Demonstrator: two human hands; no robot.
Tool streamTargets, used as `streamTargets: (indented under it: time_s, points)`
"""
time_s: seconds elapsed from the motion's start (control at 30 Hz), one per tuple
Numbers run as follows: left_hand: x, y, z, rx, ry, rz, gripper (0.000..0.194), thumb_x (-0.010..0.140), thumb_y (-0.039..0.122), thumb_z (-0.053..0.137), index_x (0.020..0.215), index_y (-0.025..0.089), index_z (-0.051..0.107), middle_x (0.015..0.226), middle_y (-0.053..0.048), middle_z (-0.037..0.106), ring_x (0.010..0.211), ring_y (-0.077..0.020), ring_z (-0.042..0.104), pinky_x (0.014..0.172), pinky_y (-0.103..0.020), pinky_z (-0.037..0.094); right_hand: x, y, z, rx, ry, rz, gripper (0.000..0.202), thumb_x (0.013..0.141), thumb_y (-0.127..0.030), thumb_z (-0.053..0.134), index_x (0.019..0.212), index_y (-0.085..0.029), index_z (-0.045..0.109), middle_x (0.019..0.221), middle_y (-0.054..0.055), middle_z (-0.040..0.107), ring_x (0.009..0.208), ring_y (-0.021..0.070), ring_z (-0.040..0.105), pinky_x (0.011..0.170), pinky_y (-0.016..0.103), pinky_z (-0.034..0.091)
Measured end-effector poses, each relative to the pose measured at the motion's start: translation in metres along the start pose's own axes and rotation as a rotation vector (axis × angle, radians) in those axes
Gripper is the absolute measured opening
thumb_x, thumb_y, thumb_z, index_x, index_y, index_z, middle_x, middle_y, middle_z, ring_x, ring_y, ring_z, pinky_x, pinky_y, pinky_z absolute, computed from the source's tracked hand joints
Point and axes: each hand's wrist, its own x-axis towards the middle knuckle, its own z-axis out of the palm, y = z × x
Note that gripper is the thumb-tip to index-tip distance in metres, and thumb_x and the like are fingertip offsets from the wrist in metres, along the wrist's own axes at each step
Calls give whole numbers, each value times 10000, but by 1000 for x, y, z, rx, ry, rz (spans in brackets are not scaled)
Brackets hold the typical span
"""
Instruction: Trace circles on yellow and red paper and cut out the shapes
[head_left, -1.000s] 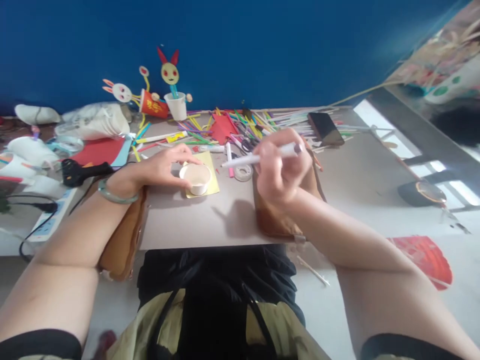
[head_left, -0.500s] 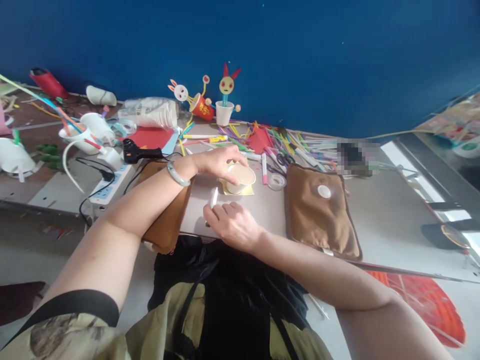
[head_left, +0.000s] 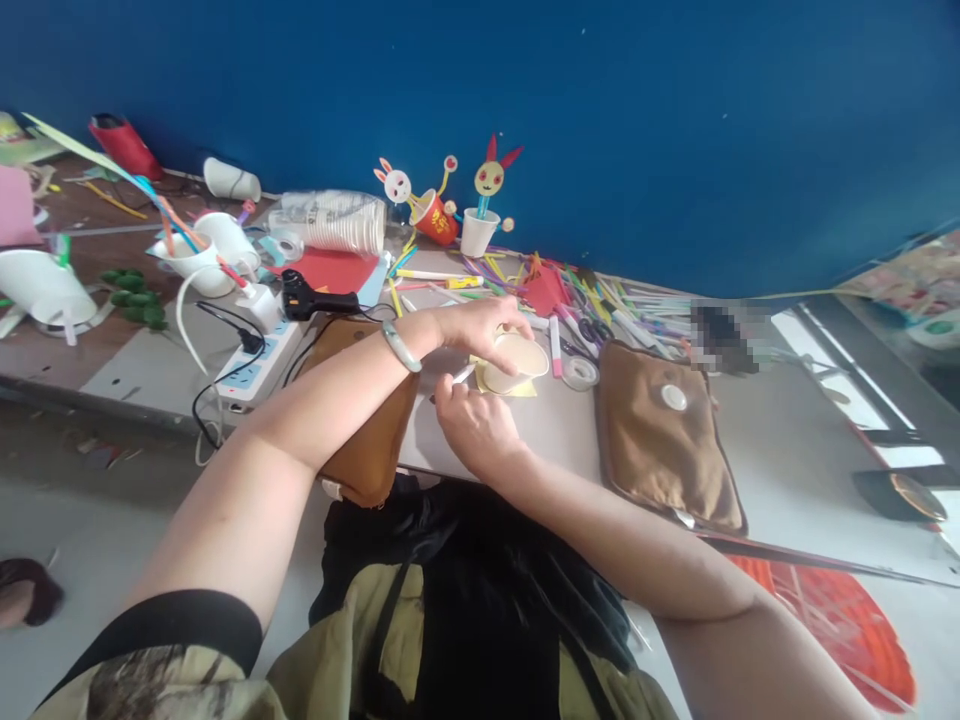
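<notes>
My left hand [head_left: 489, 332] reaches over from the left and is closed around a pale paper cup [head_left: 527, 358], thumb on the near side and fingers behind. The cup stands mouth-up or base-up, I cannot tell which, on a small piece of yellow paper [head_left: 525, 390]. Just in front of it, my right hand [head_left: 480, 428] grips a white marker [head_left: 464, 375] between bent fingers. The marker slants towards the paper's left edge; whether its tip touches is unclear.
A brown hot-water bag [head_left: 667, 440] lies right, another brown pouch [head_left: 367, 440] under my left forearm. A glue gun [head_left: 315, 298] and power strip [head_left: 262, 362] are left. Tape [head_left: 580, 373], markers and pipe cleaners lie behind, near two cup figures [head_left: 478, 232].
The view has swung, so things sit further right. My right hand has moved forward towards the cup, and the marker has tipped from upright to slanting right. My left hand keeps its hold.
</notes>
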Motion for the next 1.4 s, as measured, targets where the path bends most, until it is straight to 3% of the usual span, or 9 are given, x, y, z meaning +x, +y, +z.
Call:
streamTargets:
  time_s: [0.47, 0.77, 1.03, 1.4]
  points:
    - [1, -4, 2, -30, 0, 6, 609, 654, 516, 828, 1168, 215, 702, 1038, -67, 555, 933, -224, 551, 820, -326, 431, 17, 4, 0, 145, -48, 137, 356, 926, 7, 338, 1173, 7, 595, 863, 220, 739, 804, 244, 758, 665, 286, 578]
    - [1, -5, 2, -59, 18, 47, 589, 656, 510, 838, 1144, 203, 720, 1069, -81, 580, 942, -224, 556, 854, -331, 428, 20, 8, -5, 224, -57, 186, 304, 932, -5, 363, 1094, -20, 619, 870, 203, 741, 826, 235, 756, 704, 294, 589]
    - [1, -8, 2, -51, 16, 65, 599, 674, 506, 834, 1175, 204, 706, 1098, -90, 584, 979, -238, 559, 886, -351, 440, 12, 8, -6, 228, -79, 170, 261, 950, -20, 354, 1075, -61, 579, 883, 182, 729, 834, 228, 753, 707, 280, 571]
    - [-2, 6, -2, -35, -4, 5, 563, 679, 496, 816, 1159, 223, 706, 1014, -57, 573, 942, -223, 549, 823, -334, 439, -11, 6, -9, 238, -98, 99, 234, 952, -30, 360, 1064, -84, 558, 818, 140, 702, 745, 217, 734, 613, 263, 533]
